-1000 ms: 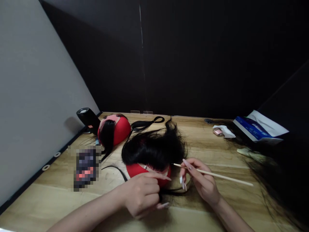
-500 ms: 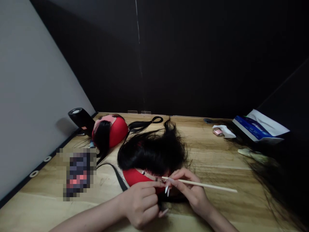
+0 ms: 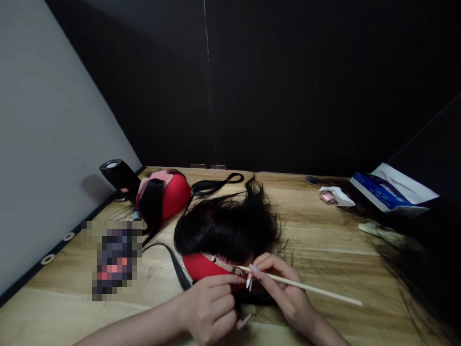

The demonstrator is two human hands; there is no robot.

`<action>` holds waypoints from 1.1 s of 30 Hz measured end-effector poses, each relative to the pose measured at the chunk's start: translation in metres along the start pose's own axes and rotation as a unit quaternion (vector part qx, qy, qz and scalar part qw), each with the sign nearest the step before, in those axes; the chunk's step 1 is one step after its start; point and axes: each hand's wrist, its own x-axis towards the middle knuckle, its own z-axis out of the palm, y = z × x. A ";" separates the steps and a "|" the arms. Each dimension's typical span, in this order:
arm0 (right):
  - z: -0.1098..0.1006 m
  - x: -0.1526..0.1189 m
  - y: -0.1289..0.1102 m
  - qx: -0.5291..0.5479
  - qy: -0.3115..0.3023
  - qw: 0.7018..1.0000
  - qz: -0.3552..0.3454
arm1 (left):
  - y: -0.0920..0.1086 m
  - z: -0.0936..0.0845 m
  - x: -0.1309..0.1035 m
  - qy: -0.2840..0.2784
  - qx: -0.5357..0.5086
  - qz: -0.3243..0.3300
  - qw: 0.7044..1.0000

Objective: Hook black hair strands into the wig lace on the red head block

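In my right hand (image 3: pixel 284 286), a thin wooden stick (image 3: pixel 317 289) is pinched between thumb and fingers. Its tip meets the pale lace edge (image 3: pixel 226 265) of a wig (image 3: pixel 226 226) on a red dome-shaped form (image 3: pixel 201 268). Black hair is swept back over the far side of that form. My left hand (image 3: pixel 216 305) lies against the near side, index finger stretched along the red surface close to the stick's tip. Its other fingers are curled; dark hair shows beside them, but what they hold is hidden.
Behind on the left, a second red form (image 3: pixel 176 194) bears lace and black hair, beside a black cylinder (image 3: pixel 120 175). A tied hair bundle (image 3: pixel 212 186) lies at the back. To the right are a blue-and-white packet (image 3: pixel 385 190), a small pink item (image 3: pixel 327 196) and loose hair.
The stick has tilted, its free end now lower and further right, its tip slightly left. My right hand turned a little; my left hand stays nearly in place.
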 end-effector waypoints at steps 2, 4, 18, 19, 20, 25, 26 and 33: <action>0.000 0.000 0.000 0.007 0.000 1.000 0.002 | 0.000 0.000 0.000 0.006 0.001 -0.001 1.000; 0.000 0.001 -0.001 0.013 0.000 1.000 0.001 | 0.000 0.001 0.000 0.008 -0.003 0.000 1.000; 0.001 0.002 -0.002 0.015 -0.018 1.000 -0.016 | 0.002 0.004 -0.009 -0.002 -0.008 -0.002 1.000; 0.001 0.002 -0.002 0.015 -0.017 1.000 -0.017 | 0.002 0.005 -0.010 -0.001 -0.007 -0.003 1.000; 0.001 0.002 -0.002 0.014 -0.017 1.000 -0.016 | 0.002 0.006 -0.011 0.000 -0.006 -0.003 1.000; 0.001 0.002 -0.002 0.017 -0.013 1.000 0.001 | 0.002 0.006 -0.011 0.003 -0.005 0.001 1.000; 0.001 0.002 -0.002 0.019 -0.011 1.000 0.002 | 0.001 0.006 -0.010 0.005 -0.003 0.001 1.000; 0.001 0.003 -0.001 0.029 0.004 0.999 0.018 | 0.000 0.004 -0.006 -0.001 -0.005 0.000 1.000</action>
